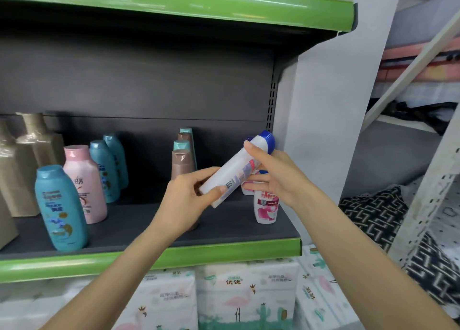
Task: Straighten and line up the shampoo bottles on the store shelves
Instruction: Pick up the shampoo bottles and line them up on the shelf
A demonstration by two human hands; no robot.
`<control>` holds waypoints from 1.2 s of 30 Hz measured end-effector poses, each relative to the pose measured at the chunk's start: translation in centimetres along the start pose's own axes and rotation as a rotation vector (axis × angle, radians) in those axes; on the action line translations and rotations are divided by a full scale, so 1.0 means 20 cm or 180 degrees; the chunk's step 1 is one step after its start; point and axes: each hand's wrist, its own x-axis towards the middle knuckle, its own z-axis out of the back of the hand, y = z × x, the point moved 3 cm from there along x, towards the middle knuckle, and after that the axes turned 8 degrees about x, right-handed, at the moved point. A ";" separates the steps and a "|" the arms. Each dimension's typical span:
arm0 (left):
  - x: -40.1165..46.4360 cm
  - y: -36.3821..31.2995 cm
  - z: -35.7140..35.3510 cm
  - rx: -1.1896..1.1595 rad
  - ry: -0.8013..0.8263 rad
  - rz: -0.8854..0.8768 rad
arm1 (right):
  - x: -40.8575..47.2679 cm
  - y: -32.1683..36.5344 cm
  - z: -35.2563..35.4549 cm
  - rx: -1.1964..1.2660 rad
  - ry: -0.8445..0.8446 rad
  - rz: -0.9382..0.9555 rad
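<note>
Above dark shelf, tilted white blue-capped bottle shows barcode.

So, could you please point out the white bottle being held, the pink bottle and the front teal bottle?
White bottle with blue cap (231,174), head view, mid body.
Pink bottle (86,184), head view, front label.
Front teal bottle (59,209), head view, front label.

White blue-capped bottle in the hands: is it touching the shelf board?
Apart. The head view shows the white blue-capped bottle tilted, held by left hand and right hand clear above the dark shelf board.
</note>
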 end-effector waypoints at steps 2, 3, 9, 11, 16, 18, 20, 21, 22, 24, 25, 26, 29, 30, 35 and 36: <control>-0.01 -0.03 -0.02 0.0325 -0.0164 -0.0105 | 0.01 0.00 -0.01 0.0216 -0.0168 0.0068; -0.01 -0.04 -0.03 0.0392 -0.0207 -0.0129 | 0.01 0.01 -0.01 0.0324 -0.0225 0.0128; 0.02 -0.02 -0.05 -0.0567 0.0457 0.0212 | 0.02 0.02 0.00 0.0410 -0.0035 0.0446; 0.03 -0.02 -0.06 -0.0837 0.0617 0.0398 | 0.01 0.02 0.00 0.0550 0.0143 0.0469; 0.04 -0.03 -0.04 -0.0229 0.0312 0.0272 | 0.01 0.05 0.02 0.0267 0.0346 0.0579; 0.04 -0.02 -0.04 -0.0197 0.0196 0.0227 | 0.01 0.06 0.03 0.0112 0.0225 0.0690; 0.05 -0.02 -0.05 -0.0136 0.0151 0.0174 | 0.02 0.06 0.04 0.0082 0.0122 0.0778; 0.05 -0.02 -0.05 -0.0112 0.0170 0.0145 | 0.02 0.07 0.04 0.0089 0.0107 0.0810; 0.06 -0.03 -0.06 -0.0094 0.0204 0.0123 | 0.02 0.07 0.04 0.0107 0.0124 0.0836; 0.09 -0.04 -0.06 -0.0159 0.0276 0.0092 | 0.03 0.09 0.04 0.0147 0.0219 0.0892; 0.11 -0.05 -0.06 -0.0226 0.0295 0.0063 | 0.02 0.09 0.04 0.0146 0.0268 0.0922; 0.14 -0.06 -0.06 -0.0277 0.0292 0.0022 | 0.02 0.10 0.04 0.0128 0.0325 0.0955; 0.21 -0.10 -0.04 -0.0324 0.0239 -0.0114 | 0.02 0.10 0.04 0.0000 0.0487 0.1052; 0.23 -0.11 -0.04 -0.0348 0.0227 -0.0152 | 0.02 0.10 0.04 -0.0031 0.0518 0.1076; 0.32 -0.14 -0.07 -0.0261 0.0126 -0.0311 | 0.05 0.13 0.04 -0.0275 0.0435 0.1229; 0.33 -0.14 -0.08 -0.0239 0.0100 -0.0325 | 0.06 0.14 0.05 -0.0357 0.0377 0.1280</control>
